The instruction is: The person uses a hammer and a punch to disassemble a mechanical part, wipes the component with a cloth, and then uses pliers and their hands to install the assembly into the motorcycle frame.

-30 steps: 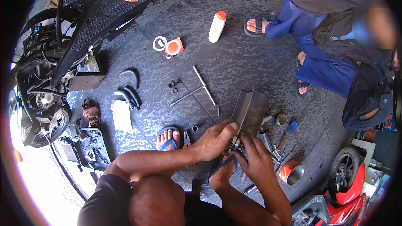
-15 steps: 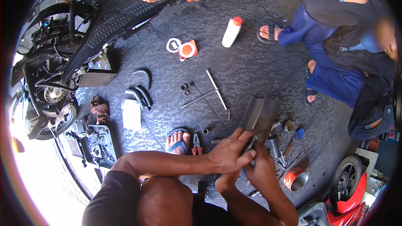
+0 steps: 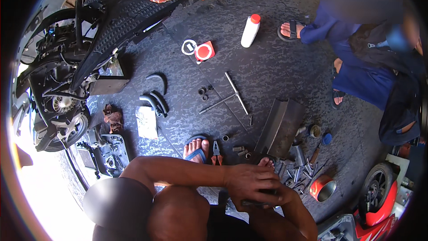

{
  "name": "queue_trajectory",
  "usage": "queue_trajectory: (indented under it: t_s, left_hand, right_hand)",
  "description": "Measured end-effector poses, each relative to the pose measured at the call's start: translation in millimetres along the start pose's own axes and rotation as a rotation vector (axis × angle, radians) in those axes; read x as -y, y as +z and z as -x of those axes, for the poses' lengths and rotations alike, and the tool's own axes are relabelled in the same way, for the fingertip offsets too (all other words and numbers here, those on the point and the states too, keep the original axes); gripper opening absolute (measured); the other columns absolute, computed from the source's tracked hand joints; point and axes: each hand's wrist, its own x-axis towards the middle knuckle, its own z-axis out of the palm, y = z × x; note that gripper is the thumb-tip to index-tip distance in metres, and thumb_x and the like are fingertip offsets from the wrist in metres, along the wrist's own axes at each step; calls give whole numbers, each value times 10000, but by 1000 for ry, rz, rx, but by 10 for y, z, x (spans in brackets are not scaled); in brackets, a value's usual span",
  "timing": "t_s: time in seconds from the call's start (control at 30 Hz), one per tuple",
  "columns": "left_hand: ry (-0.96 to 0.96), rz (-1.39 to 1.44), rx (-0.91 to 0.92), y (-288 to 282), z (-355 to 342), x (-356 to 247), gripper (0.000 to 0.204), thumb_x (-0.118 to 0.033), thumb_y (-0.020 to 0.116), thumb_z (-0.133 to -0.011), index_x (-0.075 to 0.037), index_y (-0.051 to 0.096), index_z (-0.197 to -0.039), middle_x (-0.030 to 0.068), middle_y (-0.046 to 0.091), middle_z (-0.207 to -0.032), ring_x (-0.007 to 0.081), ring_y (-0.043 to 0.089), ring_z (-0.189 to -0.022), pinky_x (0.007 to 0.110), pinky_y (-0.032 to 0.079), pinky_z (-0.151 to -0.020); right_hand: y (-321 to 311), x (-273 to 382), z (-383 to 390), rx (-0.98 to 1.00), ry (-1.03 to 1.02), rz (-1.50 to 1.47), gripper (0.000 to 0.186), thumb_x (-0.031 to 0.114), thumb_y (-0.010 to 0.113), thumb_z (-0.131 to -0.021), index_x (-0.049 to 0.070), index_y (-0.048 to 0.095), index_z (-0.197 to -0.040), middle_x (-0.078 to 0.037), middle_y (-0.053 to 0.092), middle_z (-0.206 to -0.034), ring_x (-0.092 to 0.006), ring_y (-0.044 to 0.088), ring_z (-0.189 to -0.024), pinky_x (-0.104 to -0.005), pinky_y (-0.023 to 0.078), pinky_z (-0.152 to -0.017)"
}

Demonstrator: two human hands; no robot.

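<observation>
Though handheld, dark object [image 3: 253, 203] indistinct.

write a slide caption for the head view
Left hand and right hand meet at a partly hidden dark object, with red-handled pliers and a T-handle wrench beyond.

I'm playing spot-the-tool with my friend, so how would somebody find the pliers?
On the dark floor, find the person's left foot in its blue flip-flop, low in the picture's middle. Just right of it lie the pliers, their tips pointing away from the person. Their orange-red handles set them apart from the small plain metal pieces farther right.
</observation>
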Motion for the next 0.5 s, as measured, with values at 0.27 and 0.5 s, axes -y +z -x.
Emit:
queue_trajectory:
  t_s: [0.27,0.5]
  left_hand:
    - [-935,86,-150,152,0,-118,799,-514,653,-827,-9,444,-1410,256,494,-1294,426,556,-1194,475,480,-976]
    - [-1560,602,-297,-351,-339,-150,712,-565,337,-1019,14,410,-1427,272,540,-1331,415,515,-1287,437,383,-1075]
  right_hand:
    - [150,299,-101,-440,343,335,524,141,762,-775,3,565,-1240,-168,699,-1001,-320,711,-919,-399,567,-776]
    - [228,362,-137,-588,-101,984,523,200,778,-826,-26,549,-1239,-233,671,-1051,-393,712,-841,-439,578,-668]
